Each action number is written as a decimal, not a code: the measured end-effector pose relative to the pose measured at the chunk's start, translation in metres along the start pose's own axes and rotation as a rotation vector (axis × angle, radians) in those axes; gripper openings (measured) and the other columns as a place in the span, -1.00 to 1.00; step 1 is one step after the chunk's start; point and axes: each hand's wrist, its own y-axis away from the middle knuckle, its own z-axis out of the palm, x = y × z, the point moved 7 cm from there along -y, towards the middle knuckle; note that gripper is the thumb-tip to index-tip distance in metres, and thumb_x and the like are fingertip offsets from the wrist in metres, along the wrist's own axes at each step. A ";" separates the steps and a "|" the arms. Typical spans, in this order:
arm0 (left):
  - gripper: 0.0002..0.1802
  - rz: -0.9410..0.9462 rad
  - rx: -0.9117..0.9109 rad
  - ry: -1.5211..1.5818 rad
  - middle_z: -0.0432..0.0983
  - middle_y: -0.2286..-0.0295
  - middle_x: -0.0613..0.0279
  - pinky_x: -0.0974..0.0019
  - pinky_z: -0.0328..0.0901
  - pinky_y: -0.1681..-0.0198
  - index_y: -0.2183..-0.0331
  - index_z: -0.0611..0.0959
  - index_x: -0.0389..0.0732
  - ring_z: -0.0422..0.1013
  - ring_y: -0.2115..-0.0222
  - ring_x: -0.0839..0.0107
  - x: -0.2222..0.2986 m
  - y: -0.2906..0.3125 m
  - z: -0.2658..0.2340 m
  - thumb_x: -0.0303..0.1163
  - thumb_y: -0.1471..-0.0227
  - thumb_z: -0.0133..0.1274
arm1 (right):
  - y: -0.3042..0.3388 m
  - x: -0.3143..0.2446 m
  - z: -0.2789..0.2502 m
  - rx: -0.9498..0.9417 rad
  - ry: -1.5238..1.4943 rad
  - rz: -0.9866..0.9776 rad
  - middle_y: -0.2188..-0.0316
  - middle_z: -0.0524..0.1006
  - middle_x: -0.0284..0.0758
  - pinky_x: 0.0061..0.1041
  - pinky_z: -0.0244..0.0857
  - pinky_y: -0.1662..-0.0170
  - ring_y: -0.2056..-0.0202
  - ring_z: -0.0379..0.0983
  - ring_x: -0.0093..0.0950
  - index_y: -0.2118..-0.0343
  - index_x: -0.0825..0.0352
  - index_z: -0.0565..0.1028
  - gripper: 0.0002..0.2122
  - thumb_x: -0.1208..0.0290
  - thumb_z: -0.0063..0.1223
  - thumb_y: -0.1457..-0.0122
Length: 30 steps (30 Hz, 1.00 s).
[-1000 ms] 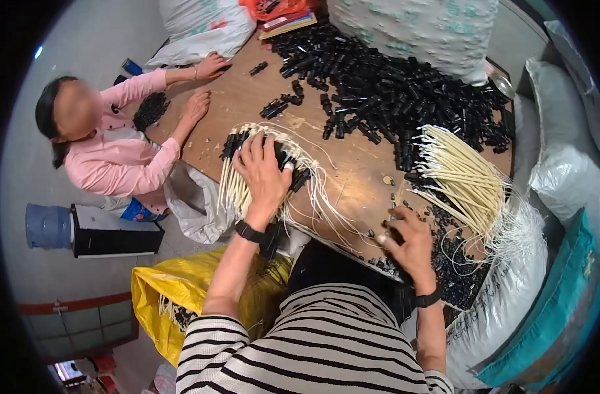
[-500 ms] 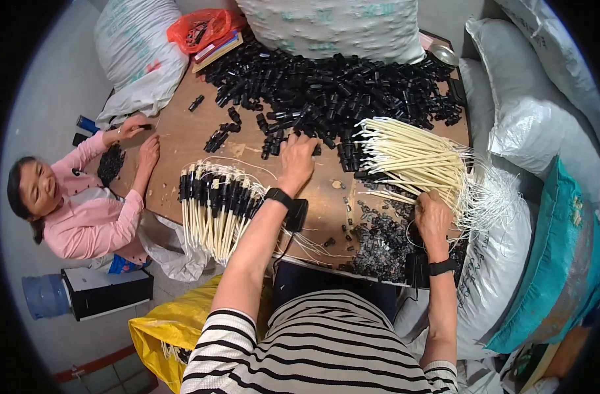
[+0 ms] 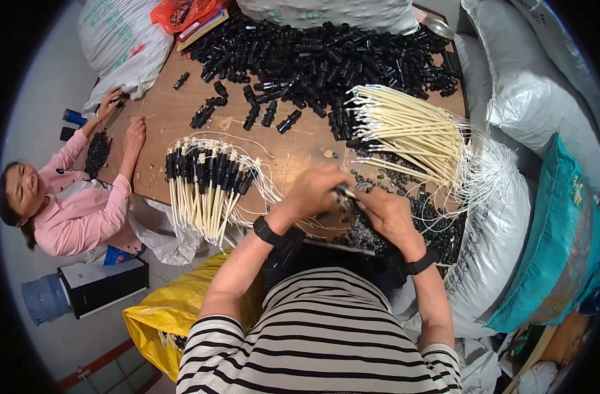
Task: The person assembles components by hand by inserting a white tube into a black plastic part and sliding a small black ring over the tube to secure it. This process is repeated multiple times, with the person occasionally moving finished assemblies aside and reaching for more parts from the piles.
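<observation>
My left hand [image 3: 316, 190] and my right hand [image 3: 389, 213] meet over the near side of the table. A black plastic fitting [image 3: 343, 190] is gripped in the left fingers, partly covered by them. The right fingertips are pinched against its near end; whatever they hold is hidden and blurred. Left of my hands lies a bundle of cream rods with black sleeves [image 3: 208, 174] and thin white wires. To the right, a pile of bare cream rods [image 3: 408, 131] trails white wires. Small dark pieces [image 3: 438, 230] are spread below them.
A large heap of black fittings [image 3: 326, 59] fills the far side, with several loose fittings [image 3: 251, 118] nearer. A co-worker in a pink top [image 3: 83, 220] sits at the left edge. White sacks [image 3: 527, 105] and a teal sack [image 3: 536, 243] crowd the right; a yellow bag [image 3: 162, 308] stands lower left.
My left hand has come back from the black fittings with one in it. My right hand has moved left from beside the cream rods, and both hands now meet. The view has shifted slightly.
</observation>
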 end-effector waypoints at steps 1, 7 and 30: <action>-0.66 0.002 0.000 0.002 0.49 0.44 0.15 0.23 0.32 0.30 0.32 0.58 -0.07 0.41 0.34 0.16 0.001 0.002 0.006 -0.59 0.26 -0.01 | -0.001 -0.005 0.009 -0.022 0.083 -0.014 0.54 0.45 -0.27 -0.35 0.27 0.56 0.57 0.42 -0.24 0.22 0.22 0.51 -0.76 0.45 0.14 0.01; -0.67 0.258 0.276 -0.326 0.46 0.53 0.17 0.22 0.30 0.36 0.31 0.60 -0.06 0.42 0.39 0.22 0.001 0.018 -0.007 -0.58 0.22 0.03 | 0.017 0.027 -0.021 -0.287 0.507 0.457 0.64 0.48 -0.27 -0.30 0.27 0.60 0.62 0.45 -0.22 0.23 0.21 0.47 -0.63 0.30 0.31 0.15; -0.70 -0.376 -0.029 0.257 0.55 0.41 0.11 0.34 0.35 0.32 0.22 0.59 -0.18 0.49 0.43 0.37 0.005 0.025 0.004 -0.51 0.12 0.09 | 0.022 -0.026 -0.092 0.602 0.361 0.128 -0.09 0.32 -0.09 -0.27 0.10 -0.08 -0.11 0.22 -0.12 0.00 0.40 0.39 -0.54 0.49 0.14 0.03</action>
